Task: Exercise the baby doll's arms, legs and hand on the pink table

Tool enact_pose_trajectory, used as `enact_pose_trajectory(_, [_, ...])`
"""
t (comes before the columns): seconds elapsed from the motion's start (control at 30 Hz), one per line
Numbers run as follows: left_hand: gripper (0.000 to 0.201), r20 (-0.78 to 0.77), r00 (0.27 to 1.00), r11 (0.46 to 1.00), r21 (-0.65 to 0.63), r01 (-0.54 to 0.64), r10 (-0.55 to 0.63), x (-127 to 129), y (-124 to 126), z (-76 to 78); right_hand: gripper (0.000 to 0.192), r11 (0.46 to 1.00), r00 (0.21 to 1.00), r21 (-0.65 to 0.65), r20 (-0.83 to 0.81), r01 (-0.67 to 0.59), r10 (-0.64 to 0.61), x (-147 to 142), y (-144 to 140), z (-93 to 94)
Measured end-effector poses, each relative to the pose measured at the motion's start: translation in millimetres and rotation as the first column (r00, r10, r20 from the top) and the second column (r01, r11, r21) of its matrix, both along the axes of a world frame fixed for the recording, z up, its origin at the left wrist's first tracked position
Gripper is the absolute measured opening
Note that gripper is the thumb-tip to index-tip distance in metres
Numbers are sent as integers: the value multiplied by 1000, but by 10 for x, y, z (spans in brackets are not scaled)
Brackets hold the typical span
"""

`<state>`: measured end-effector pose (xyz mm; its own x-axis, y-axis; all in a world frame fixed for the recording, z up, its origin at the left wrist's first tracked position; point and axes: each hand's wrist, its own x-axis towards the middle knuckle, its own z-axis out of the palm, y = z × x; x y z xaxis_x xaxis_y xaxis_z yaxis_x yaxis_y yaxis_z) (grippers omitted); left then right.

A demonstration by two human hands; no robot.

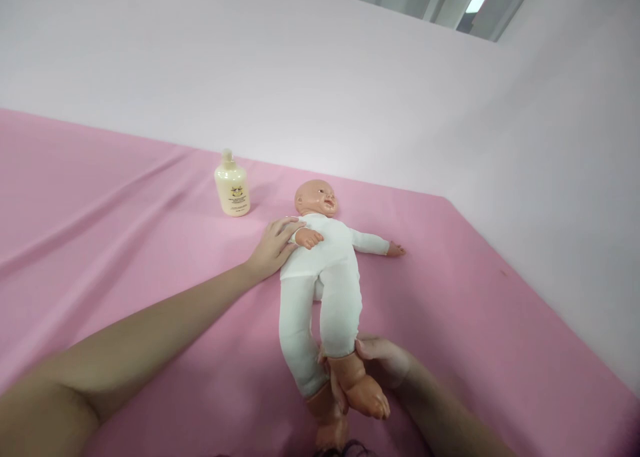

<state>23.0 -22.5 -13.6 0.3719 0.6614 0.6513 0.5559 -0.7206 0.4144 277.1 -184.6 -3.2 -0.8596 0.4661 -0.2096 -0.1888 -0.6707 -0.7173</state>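
Observation:
A baby doll (320, 247) with a white cloth body and bare plastic head, hands and feet lies on its back on the pink cloth. Its head is at the far end and turned to the right. My left hand (273, 247) is closed about the doll's arm on the left side, fingers over the upper arm and thumb near the forearm. Low in the view, my right hand (385, 360) grips the doll's right-side leg just above the foot. The thumb lies on the outer side; some fingers show between the legs, the rest hidden behind the leg.
A cream-coloured bottle (233, 187) with a dark printed label stands upright left of the doll's head. The pink cloth (125, 237) has folds on the left. A white wall (300, 77) rises behind and on the right, with a window-like opening (400, 0) at the top.

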Motion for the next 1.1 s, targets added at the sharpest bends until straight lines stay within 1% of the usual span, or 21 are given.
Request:
enact_pose_trajectory(0.1, [43,-4,1000,1000,2,8,-8,0,12,-13,63,1000,1000,-8,17,7,-7,30,-10,-41])
enact_pose_trajectory(0.23, [42,-3,1000,1000,0,20,-20,14,-2,7,61,1000,1000,1,23,20,-20,51,-14,-59])
enact_pose_trajectory(0.37, [38,-26,999,999,23,29,-28,21,-9,17,58,999,999,42,31,32,-33,28,-10,13])
enact_pose_trajectory(0.5, [37,-45,999,999,37,32,-31,18,4,5,55,999,997,16,58,51,-52,19,-10,71])
enact_pose_trajectory(0.67, [37,-53,998,998,41,47,-45,5,15,-2,57,997,997,-13,42,71,-71,37,-16,0])
enact_pose_trajectory(0.73, [37,-64,996,997,43,60,-57,-3,12,-2,58,996,996,-6,40,86,-85,36,-4,-31])
enact_pose_trajectory(0.8, [38,-87,994,996,52,77,-73,-9,2,-2,62,998,997,14,32,64,-65,32,26,-41])
enact_pose_trajectory(0.9, [37,-126,987,990,84,113,-102,-8,-19,-1,68,998,1000,64,16,-4,3,34,82,-22])
enact_pose_trajectory(0.97, [37,-144,982,983,120,137,-119,-4,-29,-3,70,994,999,97,18,45,-47,35,101,-2])
enact_pose_trajectory(1.1, [36,-154,979,965,206,164,-133,3,-27,-13,67,971,977,127,39,202,-208,12,77,32])
